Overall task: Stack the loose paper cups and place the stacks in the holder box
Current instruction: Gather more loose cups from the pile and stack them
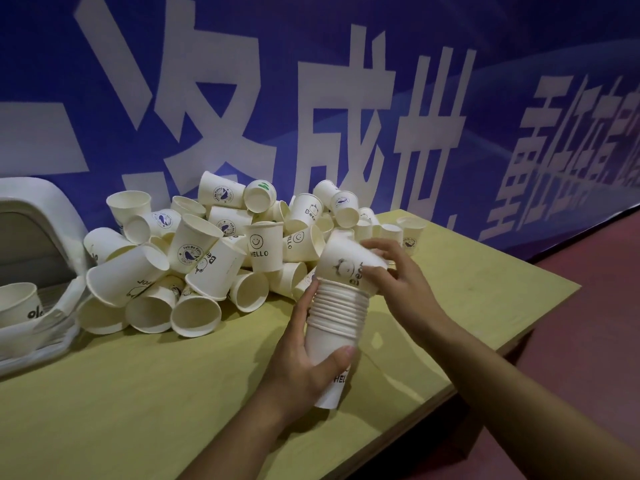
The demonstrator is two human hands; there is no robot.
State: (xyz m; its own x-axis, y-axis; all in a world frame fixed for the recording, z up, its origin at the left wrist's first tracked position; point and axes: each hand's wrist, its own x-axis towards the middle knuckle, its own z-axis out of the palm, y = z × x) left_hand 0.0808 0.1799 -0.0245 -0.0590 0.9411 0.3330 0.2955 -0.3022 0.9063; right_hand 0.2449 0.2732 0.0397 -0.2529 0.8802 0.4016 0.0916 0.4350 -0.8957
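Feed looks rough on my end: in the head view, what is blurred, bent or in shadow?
Head view: the right hand and its cup are slightly motion-blurred; the banner lettering bows from wide-angle distortion; lighting is dim and even, soft shadows under the cup pile; no glare on the table.

Loose paper cups and one growing stack, with the holder box at the left edge.

A stack of cups (334, 317) is tilting above the tabletop, many rims showing close together, and its top cup (349, 266) with a cartoon print is sitting only partly nested. The pile of loose cups (207, 258) is lying behind it, white cups with "HELLO" smiley and whale prints pointing every way. The white holder box (52, 216) is standing at the far left, holding a cup (17, 303).
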